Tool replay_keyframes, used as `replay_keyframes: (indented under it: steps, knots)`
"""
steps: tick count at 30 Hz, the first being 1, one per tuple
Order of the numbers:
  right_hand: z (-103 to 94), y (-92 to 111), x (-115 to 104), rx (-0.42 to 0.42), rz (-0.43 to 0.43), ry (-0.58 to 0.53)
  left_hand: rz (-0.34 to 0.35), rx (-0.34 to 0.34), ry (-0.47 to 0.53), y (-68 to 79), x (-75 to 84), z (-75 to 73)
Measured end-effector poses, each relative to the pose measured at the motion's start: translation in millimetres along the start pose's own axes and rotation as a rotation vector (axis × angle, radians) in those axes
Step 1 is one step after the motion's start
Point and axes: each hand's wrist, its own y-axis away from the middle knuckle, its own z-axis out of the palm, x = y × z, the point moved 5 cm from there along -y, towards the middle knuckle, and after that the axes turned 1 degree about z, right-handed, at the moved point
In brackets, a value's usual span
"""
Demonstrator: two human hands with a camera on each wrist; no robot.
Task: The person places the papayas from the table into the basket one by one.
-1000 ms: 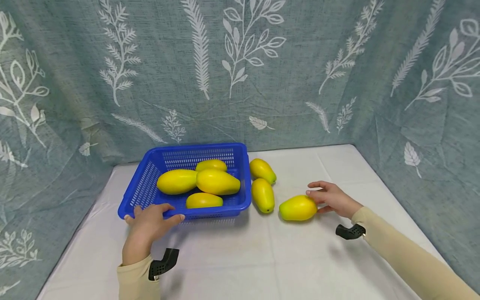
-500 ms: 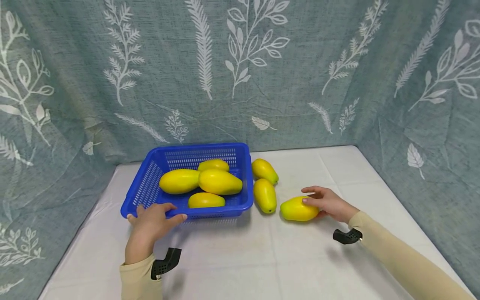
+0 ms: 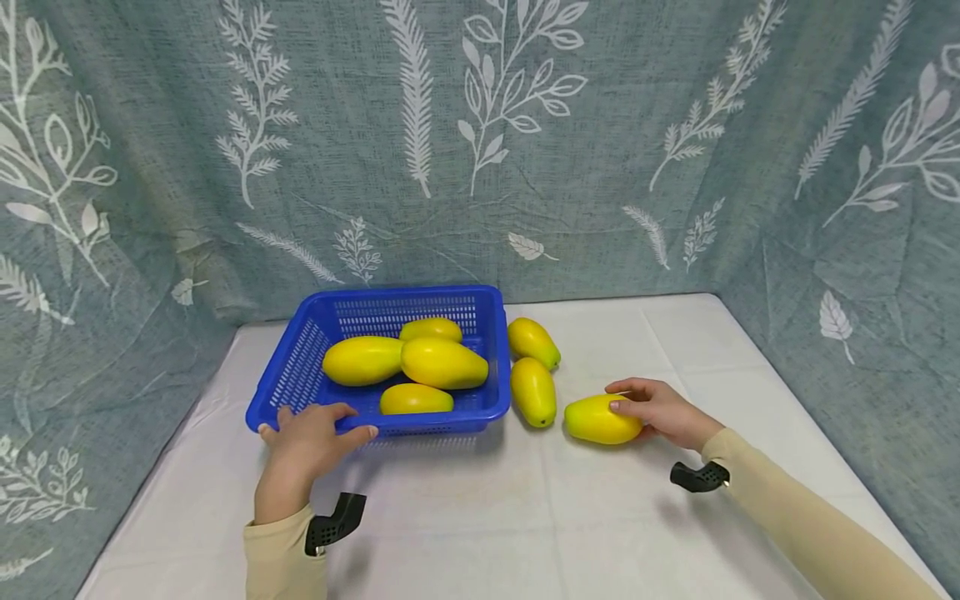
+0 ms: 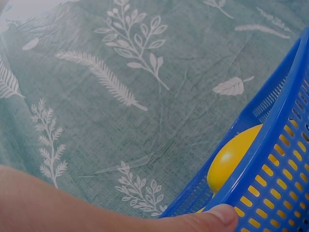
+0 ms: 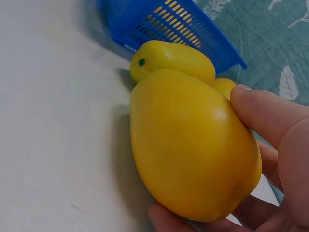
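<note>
My left hand holds the front rim of a blue plastic basket near its left corner. Its thumb lies along the outer side of that rim in the left wrist view. To the right, my right hand grips a yellow-green papaya by its right end. In the right wrist view the thumb presses one side of this papaya, and fingers curl round beneath and behind it. Inside the basket lie several more papayas.
Two loose papayas stand between basket and right hand: one nearer, close beside the basket wall, and one farther back. A white cloth covers the table. Grey-green curtains with white leaf prints rise behind and at both sides.
My right hand has moved slightly left and closed its fingers round the papaya's right end. The left hand keeps its place on the basket rim. The whole head view has shifted slightly.
</note>
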Motion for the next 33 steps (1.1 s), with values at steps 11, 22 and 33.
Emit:
replay_keyframes:
  steps: [11, 22, 33]
  knots:
    - [-8.8, -13.4, -50.3, 0.008, -0.033, 0.026, 0.012, 0.019, 0.005, 1.8, -4.6, -0.7]
    - [34.3, -48.5, -164.4, 0.044, -0.122, -0.034, 0.001, 0.017, -0.002, 1.9, -8.6, 1.0]
    - [125.6, -77.5, -183.1, -0.029, -0.13, 0.042, 0.015, 0.019, 0.006, 1.5, -3.3, 4.0]
